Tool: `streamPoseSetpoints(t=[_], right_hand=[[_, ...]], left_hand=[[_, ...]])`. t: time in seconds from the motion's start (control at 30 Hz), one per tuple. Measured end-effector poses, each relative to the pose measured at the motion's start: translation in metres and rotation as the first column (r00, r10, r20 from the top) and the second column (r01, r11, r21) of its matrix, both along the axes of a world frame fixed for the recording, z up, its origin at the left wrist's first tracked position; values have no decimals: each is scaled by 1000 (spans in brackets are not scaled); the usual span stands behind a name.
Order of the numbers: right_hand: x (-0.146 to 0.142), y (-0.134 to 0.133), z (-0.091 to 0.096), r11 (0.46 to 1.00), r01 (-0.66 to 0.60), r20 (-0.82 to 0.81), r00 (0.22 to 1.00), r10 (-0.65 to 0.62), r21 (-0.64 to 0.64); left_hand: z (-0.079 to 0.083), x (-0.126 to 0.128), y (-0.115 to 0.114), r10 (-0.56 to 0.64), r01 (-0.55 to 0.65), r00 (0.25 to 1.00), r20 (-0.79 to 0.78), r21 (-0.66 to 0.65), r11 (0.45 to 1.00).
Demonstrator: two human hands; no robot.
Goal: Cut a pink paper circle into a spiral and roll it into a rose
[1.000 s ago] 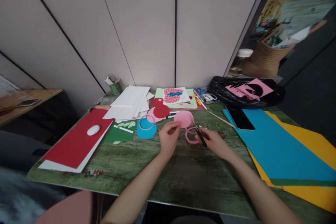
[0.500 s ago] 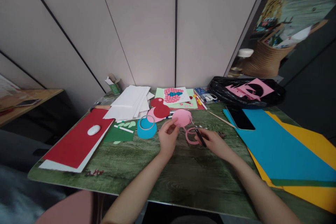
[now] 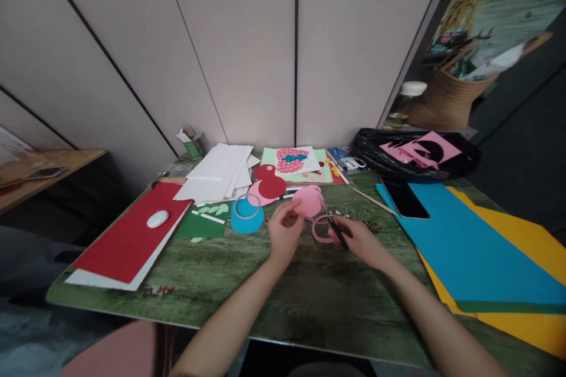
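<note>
My left hand (image 3: 284, 231) pinches a round pink paper disc (image 3: 308, 201) just above the green table (image 3: 309, 288). My right hand (image 3: 357, 240) is closed on black-handled scissors (image 3: 335, 227), whose blades meet the disc's right edge. A curled pink paper strip (image 3: 322, 230) hangs or lies below the disc, between the two hands. Both hands are near the middle of the table.
Blue and yellow paper sheets (image 3: 469, 247) and a phone (image 3: 404, 199) lie at the right. Red paper with a white oval object (image 3: 158, 218) lies at the left, white sheets (image 3: 221, 171) behind. A blue disc with a tape ring (image 3: 246, 212), red circles (image 3: 269, 184) and a black bag (image 3: 411, 156) are nearby.
The pink disc has turned slightly in my left hand while the scissors stay at its edge. The hands have barely shifted.
</note>
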State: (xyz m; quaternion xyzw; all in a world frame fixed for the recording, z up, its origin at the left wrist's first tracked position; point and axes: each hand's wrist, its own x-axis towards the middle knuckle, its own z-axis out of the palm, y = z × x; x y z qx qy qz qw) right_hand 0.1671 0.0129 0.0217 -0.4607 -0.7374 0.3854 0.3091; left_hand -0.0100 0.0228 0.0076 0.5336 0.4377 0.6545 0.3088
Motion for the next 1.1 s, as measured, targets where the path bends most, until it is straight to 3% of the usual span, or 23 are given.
streamPoseSetpoints(t=[1.1], right_hand=[[4,2,-2,999,-5,55,998,3,40]], left_hand=[[1,-2,-2,-19,19,1000,19,-13,1000]])
